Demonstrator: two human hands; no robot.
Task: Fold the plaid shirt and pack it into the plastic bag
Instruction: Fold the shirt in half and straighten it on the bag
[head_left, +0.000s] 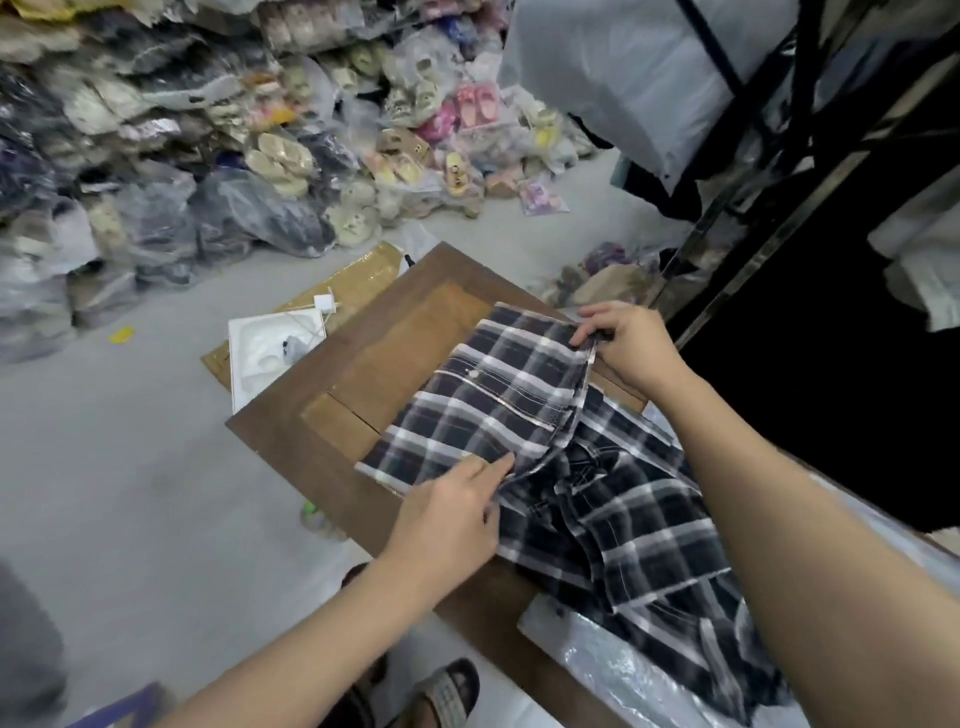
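Observation:
A black, grey and white plaid shirt (597, 499) lies crumpled across a brown wooden table (322, 467). Its upper part is stretched flat toward the table's far side. My left hand (447, 514) pinches the shirt's edge at its near left side. My right hand (628, 348) pinches the far edge of the same panel, near the table's right rim. A clear plastic bag (613, 670) lies at the table's near right corner, partly under the shirt's lower end.
Piles of bagged shoes and clothes (208, 130) line the far side of the grey floor. A white foam tray (270, 353) and flat cardboard (353, 280) lie beside the table's left corner. A dark metal rack (769, 171) stands at the right. My sandalled foot (447, 696) shows below.

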